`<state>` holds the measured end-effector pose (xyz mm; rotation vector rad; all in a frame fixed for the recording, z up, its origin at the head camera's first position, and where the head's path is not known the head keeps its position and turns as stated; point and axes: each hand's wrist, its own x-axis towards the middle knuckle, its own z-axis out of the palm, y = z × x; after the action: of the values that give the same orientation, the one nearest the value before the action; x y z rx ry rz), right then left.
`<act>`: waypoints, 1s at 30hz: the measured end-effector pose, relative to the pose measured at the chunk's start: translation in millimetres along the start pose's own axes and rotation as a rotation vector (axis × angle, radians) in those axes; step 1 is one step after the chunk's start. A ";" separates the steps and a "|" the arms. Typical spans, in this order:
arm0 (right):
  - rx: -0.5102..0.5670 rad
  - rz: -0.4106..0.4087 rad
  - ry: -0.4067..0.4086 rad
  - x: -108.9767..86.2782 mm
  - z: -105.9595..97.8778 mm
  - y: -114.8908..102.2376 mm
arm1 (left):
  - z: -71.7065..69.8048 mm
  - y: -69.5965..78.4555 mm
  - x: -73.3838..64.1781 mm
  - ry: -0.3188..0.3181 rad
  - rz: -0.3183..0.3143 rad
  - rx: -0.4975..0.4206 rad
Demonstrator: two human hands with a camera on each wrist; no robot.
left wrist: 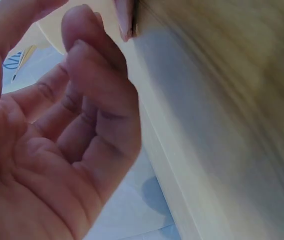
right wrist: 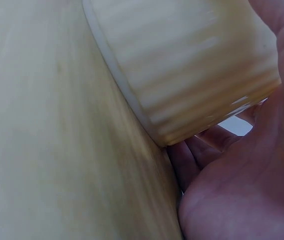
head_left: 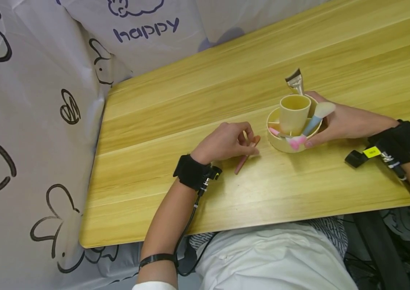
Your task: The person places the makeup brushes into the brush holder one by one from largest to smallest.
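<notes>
My right hand point(head_left: 339, 121) grips the side of a round cream brush holder point(head_left: 281, 144), thumb at the front and fingers behind. In the right wrist view its ribbed wall point(right wrist: 191, 65) stands close against the palm. Around the holder's raised middle cup point(head_left: 294, 110) are a flat metal-ferruled brush point(head_left: 295, 82), a blue-handled makeup brush point(head_left: 313, 124) and a pink-tipped brush point(head_left: 295, 141). My left hand point(head_left: 226, 141) is over a slim pink makeup brush point(head_left: 242, 164) to the left of the holder. Its fingers point(left wrist: 107, 100) are loosely bent, with the thumb apart from them.
The wooden table point(head_left: 168, 189) has its front edge close to the person's lap. A white cloth with drawings point(head_left: 38, 121) hangs along the left and back. Black straps with small cameras wrap both wrists, and a cable point(head_left: 190, 217) trails from the left one.
</notes>
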<state>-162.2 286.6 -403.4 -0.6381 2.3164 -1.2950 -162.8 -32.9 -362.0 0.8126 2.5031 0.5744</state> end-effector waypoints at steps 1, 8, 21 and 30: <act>0.001 0.000 0.000 -0.2 0.1 0.0 | -0.1 0.2 -0.1 -0.008 -0.007 0.004; 0.005 0.007 -0.001 -1.8 0.1 -0.3 | 0.1 1.0 0.2 -0.048 -0.027 0.007; 0.002 -0.005 0.005 -3.2 0.1 -0.1 | -0.4 1.3 -1.8 -0.123 -0.077 -0.008; 0.007 0.015 0.000 -3.8 -0.1 0.4 | 0.1 1.3 -2.0 -0.154 -0.097 -0.012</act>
<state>-159.3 289.0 -403.2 -0.6176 2.3113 -1.2956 -160.8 -33.2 -360.8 0.6991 2.3813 0.4746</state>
